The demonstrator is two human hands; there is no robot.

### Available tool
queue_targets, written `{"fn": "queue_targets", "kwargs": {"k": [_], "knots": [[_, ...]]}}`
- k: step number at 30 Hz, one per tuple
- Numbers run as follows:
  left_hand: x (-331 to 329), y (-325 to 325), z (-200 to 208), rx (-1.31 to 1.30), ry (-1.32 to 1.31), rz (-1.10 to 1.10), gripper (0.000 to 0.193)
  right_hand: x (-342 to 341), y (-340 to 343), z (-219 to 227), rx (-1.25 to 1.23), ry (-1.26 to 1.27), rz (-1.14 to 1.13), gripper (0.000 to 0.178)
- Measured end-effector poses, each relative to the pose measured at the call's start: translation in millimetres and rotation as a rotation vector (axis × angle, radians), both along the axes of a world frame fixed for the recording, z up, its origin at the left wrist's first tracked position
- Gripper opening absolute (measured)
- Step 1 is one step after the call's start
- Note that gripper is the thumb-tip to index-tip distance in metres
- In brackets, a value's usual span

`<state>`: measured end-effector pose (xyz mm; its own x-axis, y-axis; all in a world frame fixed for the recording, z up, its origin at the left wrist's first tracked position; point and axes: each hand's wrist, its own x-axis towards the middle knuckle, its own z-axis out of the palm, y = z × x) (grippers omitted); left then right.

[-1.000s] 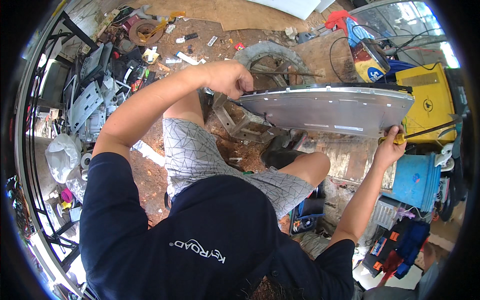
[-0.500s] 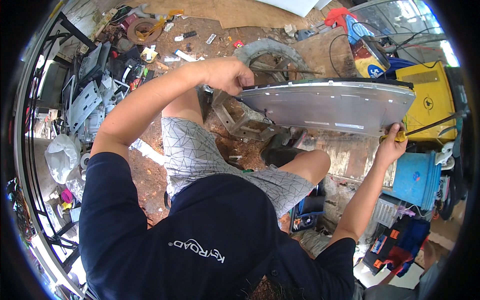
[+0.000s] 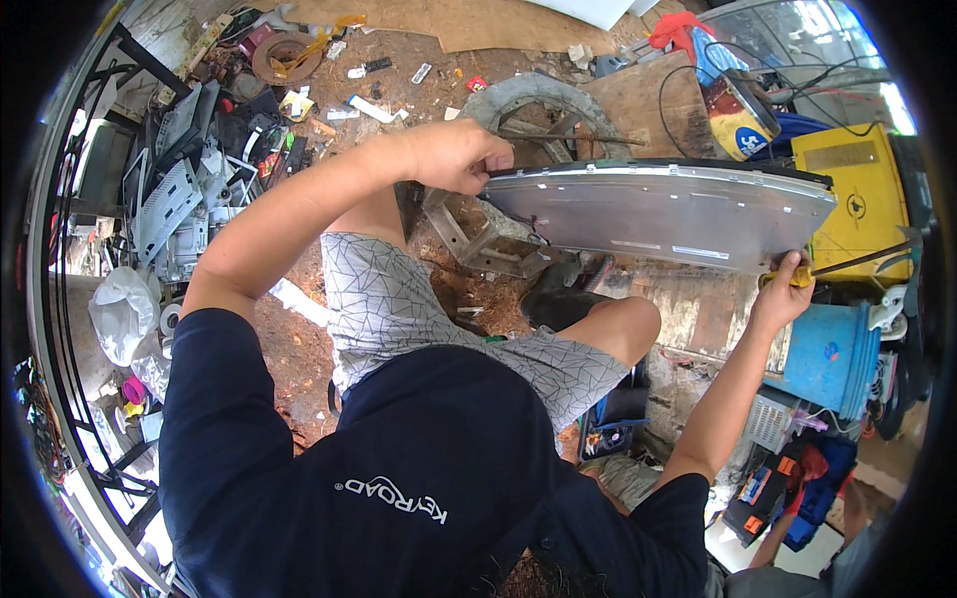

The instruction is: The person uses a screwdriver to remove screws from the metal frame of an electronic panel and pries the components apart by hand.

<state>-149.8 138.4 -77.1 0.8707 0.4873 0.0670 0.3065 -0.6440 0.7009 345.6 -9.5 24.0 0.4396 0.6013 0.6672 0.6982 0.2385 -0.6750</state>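
A wide, flat screen panel [image 3: 658, 214] with a silver metal back and a dark long edge is held up in front of me, tilted on its side. My left hand [image 3: 467, 157] pinches its upper left corner. At the lower right corner my right hand [image 3: 786, 291] is closed round the yellow handle of a screwdriver [image 3: 798, 277], with fingers also against the panel's edge. The screwdriver's long shaft points right. Below the panel's left part stands a worn metal frame [image 3: 474, 244]; what the panel's lower edge rests on, if anything, I cannot tell.
A yellow case [image 3: 847, 189] and a blue bucket [image 3: 822, 359] stand at the right. A grey ring-shaped wheel [image 3: 538, 100] lies behind the panel. Scrap parts [image 3: 174, 214] pile up at left. Another person's arms show by a toolbox [image 3: 763, 498] at lower right.
The panel has shifted slightly right, along with both my hands. At lower right, the other person's arms and a red item have moved up over the toolbox.
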Motion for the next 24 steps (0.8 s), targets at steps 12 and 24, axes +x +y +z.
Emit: {"fn": "queue_targets", "kwargs": {"k": [12, 24], "knots": [[19, -11, 3, 0.231, 0.024, 0.100, 0.027, 0, -15, -11, 0.075, 0.070, -0.056, 0.020], [19, 31, -22, -0.502, -0.128, 0.001, 0.031, 4, -23, -12, 0.040, 0.095, -0.095, 0.027]]}}
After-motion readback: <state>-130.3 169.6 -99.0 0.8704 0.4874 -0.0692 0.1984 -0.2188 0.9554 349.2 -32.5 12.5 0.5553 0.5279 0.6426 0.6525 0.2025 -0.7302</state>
